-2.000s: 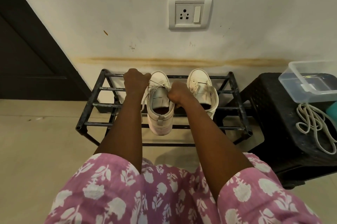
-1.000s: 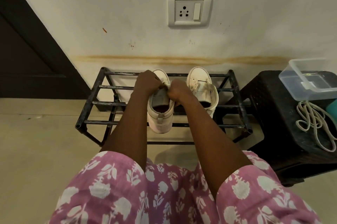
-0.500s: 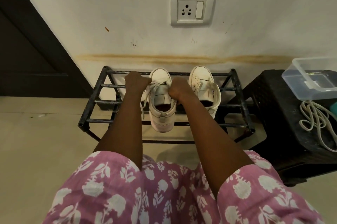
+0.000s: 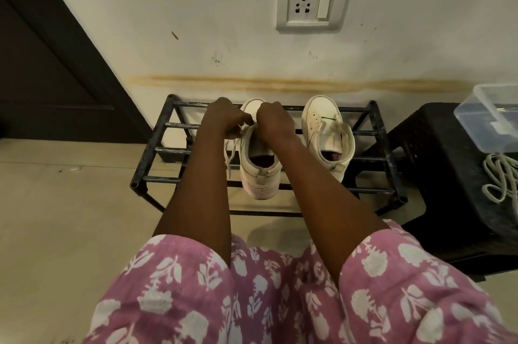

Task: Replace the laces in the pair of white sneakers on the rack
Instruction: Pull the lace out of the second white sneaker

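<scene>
The left sneaker [image 4: 259,172] sits at twelve o'clock on the rack [image 4: 157,150]. The left hand [image 4: 224,119] and right hand [image 4: 273,122] pinch its old lace [image 4: 232,147] with curled fingers [image 4: 241,125]. The lace looks light and limp, so it is best gripped close to the eyelets.

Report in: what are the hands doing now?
Left hand and right hand pinching lace over one sneaker. Other sneaker untouched on rack. Nothing in the way.
</scene>
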